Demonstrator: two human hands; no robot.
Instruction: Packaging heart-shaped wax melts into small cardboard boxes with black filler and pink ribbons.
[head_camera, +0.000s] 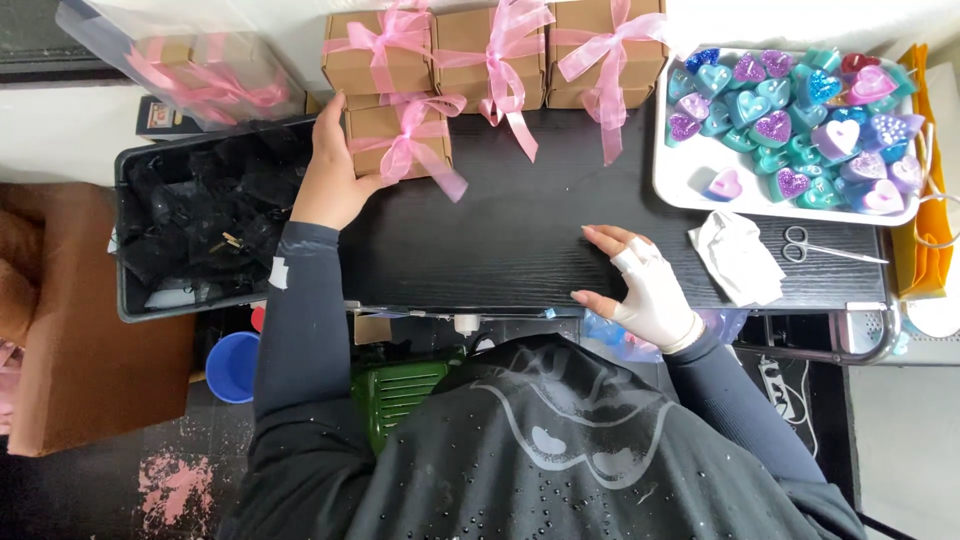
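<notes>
My left hand (328, 172) rests against the left side of a small brown cardboard box tied with a pink ribbon bow (400, 140), fingers along its edge. Three more ribboned boxes (490, 55) stand in a row behind it. My right hand (640, 285), in a white fingerless glove, lies on the black table (510, 240) near its front edge, fingers spread and holding nothing.
A white tray (690, 185) at the right holds several heart-shaped pieces in teal, purple and pink. A crumpled white cloth (738, 258) and small scissors (820, 248) lie beside it. A black bin (200, 220) of dark items stands left, a clear bag (190, 60) of boxes behind it.
</notes>
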